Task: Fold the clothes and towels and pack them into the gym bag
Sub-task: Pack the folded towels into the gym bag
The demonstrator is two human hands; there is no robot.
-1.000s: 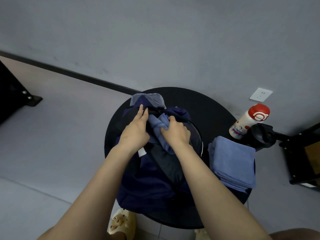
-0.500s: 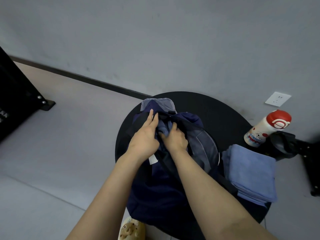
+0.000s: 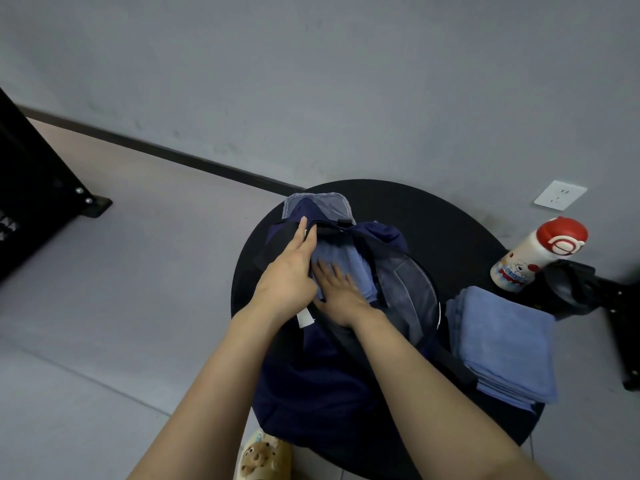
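Leftmost, well away from the gym bag (image 3: pixel 311 382), one black frame (image 3: pixel 38 202) stands on the pale grey floor (image 3: pixel 104 323), and one dark baseboard (image 3: pixel 173 155) runs along the foot of the grey wall (image 3: pixel 346 81) toward the bag. One navy gym bag lies across one round black counter (image 3: pixel 443 223), its mouth turned toward the wall and its lower end hanging over the counter's near edge. Two bare hands work at that mouth. The left hand (image 3: pixel 289 277) lies on the bag's left rim with fingers (image 3: pixel 304 230) straight and released, pressing the edge by a black strap. Just right of it, the right hand (image 3: pixel 341 292) rests flat, fingers extended and released, on one blue towel (image 3: pixel 346 263) sitting inside the bag's opening. One grey flap (image 3: pixel 329 206) of the bag lies beyond the opening, toward the wall. Below the bag, one yellow slipper (image 3: pixel 265 457) shows on the floor. Right of the bag, one stack of folded blue towels (image 3: pixel 502 344) lies on the counter; how many it holds I cannot tell. Beyond the stack, one white bottle (image 3: pixel 530 258) with a red cap tilts at the counter's edge, touching one dark object (image 3: pixel 568 289) I cannot identify. One white wall socket (image 3: pixel 559 195) sits above the bottle.
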